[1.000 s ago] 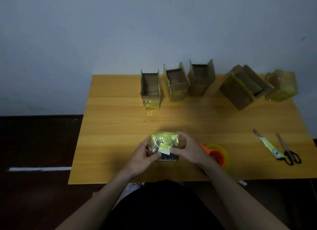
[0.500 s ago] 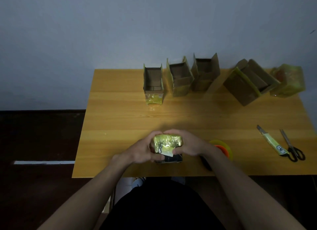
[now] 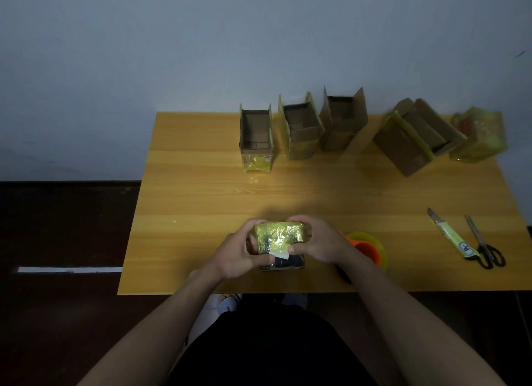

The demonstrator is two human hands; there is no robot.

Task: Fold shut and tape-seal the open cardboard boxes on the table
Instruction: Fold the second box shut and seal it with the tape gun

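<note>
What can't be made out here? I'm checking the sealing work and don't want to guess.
Head view only:
- Taped box: its sides are covered by the left hand and right hand, so the seal there is hidden.
- Tape roll: partly behind the right wrist.
- Knife label: too small to read.
- Wrapped box at far right: blurred, contents unclear.

Wooden table (image 3: 201, 201), pale wall (image 3: 201, 40), dark floor (image 3: 57, 227)
</note>
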